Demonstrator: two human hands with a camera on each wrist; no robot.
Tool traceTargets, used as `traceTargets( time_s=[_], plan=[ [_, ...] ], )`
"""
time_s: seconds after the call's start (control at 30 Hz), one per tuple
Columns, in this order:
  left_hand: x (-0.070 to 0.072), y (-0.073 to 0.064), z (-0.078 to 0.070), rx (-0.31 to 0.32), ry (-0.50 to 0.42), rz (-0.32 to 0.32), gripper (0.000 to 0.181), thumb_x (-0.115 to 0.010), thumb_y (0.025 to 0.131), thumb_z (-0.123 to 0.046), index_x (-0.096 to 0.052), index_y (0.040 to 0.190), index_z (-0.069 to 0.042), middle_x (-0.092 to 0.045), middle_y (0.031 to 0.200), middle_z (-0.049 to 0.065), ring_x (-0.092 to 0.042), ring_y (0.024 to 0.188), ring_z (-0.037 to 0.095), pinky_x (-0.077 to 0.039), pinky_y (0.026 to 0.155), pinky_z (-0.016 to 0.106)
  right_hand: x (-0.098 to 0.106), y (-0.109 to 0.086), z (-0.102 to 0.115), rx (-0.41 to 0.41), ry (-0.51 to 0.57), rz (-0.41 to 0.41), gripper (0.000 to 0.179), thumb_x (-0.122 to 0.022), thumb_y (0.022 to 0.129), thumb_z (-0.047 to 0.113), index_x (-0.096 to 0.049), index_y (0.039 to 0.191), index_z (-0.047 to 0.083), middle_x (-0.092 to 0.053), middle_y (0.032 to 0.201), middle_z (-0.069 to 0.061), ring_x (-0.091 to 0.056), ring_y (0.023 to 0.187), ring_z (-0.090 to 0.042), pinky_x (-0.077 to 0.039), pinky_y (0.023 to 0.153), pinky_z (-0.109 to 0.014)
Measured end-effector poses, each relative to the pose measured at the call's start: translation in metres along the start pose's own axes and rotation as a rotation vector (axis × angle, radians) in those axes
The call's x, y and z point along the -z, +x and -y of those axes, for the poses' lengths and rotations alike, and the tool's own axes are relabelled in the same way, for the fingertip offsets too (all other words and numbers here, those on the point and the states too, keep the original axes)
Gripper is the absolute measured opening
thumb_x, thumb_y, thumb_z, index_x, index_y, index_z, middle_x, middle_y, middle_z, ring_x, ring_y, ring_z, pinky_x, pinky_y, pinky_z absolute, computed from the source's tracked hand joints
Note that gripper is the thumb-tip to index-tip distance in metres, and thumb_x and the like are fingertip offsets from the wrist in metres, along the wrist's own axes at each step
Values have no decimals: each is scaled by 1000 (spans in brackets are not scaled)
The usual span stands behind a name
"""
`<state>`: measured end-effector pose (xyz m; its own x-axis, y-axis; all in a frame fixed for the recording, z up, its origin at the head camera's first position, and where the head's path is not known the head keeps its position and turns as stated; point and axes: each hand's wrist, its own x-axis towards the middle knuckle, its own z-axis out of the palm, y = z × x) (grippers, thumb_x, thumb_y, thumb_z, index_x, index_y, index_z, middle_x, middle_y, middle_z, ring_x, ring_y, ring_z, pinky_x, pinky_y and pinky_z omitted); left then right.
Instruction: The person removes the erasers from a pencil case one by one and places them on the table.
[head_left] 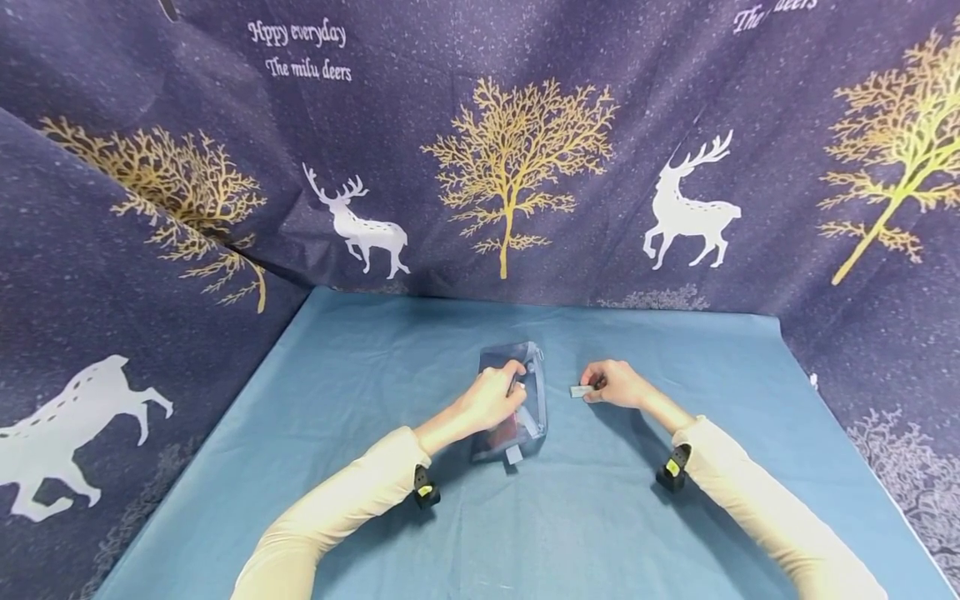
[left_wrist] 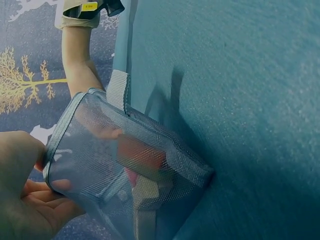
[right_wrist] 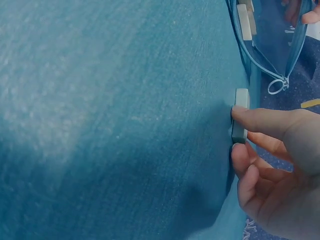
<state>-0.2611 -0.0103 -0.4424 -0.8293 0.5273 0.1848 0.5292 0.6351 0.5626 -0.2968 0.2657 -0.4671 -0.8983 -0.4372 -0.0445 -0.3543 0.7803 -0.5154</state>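
A blue-grey mesh zip pouch (head_left: 490, 358) rests on the blue cloth, its zipped mouth spread apart. My left hand (head_left: 491, 398) pinches one edge of that mouth between thumb and fingers. Through the mesh in the left wrist view show a red-orange item (left_wrist: 141, 154) and pale pieces (left_wrist: 146, 192), whose kinds are blurred. To the right of the pouch, my right hand (head_left: 617, 385) holds a small pale rectangular block (right_wrist: 241, 98) between thumb and fingers, close to the cloth. A ring-shaped zip pull (right_wrist: 275, 87) hangs at one end of the mouth.
The blue cloth (head_left: 360, 358) covers the table. Dark curtains (head_left: 420, 150) printed with deer and trees stand behind it and along the sides. A grey fabric tab (head_left: 513, 455) sticks out from the pouch's near end. Black straps with devices (head_left: 425, 487) circle both wrists.
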Motion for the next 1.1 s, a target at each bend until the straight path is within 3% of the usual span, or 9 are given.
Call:
traceTargets(
  time_s=[0.2, 0.43, 0.77, 1.1],
  plan=[
    [0, -1, -1, -10, 11, -13, 37, -46, 86, -17, -51, 120, -3, -47, 57, -7, -39, 42, 1, -34, 43, 18, -1, 0, 2, -7, -14, 2, 19, -72, 75, 16, -64, 91, 10, -64, 81, -1, -55, 69, -11, -44, 62, -29],
    [-1, -3, -1, 11, -1, -8, 37, -46, 86, -17, -50, 120, -4, -44, 55, -8, -36, 40, 2, -32, 41, 19, -4, 4, 6, 48, -54, -58, 22, -73, 75, 21, -64, 93, 11, -66, 83, -1, -60, 70, -10, -49, 65, -30],
    [-1, -3, -1, 8, -3, -4, 39, -43, 86, -17, -48, 123, -5, -39, 52, -10, -25, 38, 2, -28, 42, 18, -5, 9, 17, 74, -3, -75, 14, -67, 81, 19, -64, 92, 11, -66, 81, 0, -60, 68, -8, -48, 60, -25],
    [-1, -3, 0, 0, 7, -25, 39, -44, 86, -17, -49, 122, -4, -39, 53, -10, -27, 38, 1, -29, 41, 18, -6, 13, 29, 102, 31, -85, 14, -65, 82, 18, -66, 93, 10, -67, 80, 2, -58, 64, -5, -47, 59, -22]
  ],
)
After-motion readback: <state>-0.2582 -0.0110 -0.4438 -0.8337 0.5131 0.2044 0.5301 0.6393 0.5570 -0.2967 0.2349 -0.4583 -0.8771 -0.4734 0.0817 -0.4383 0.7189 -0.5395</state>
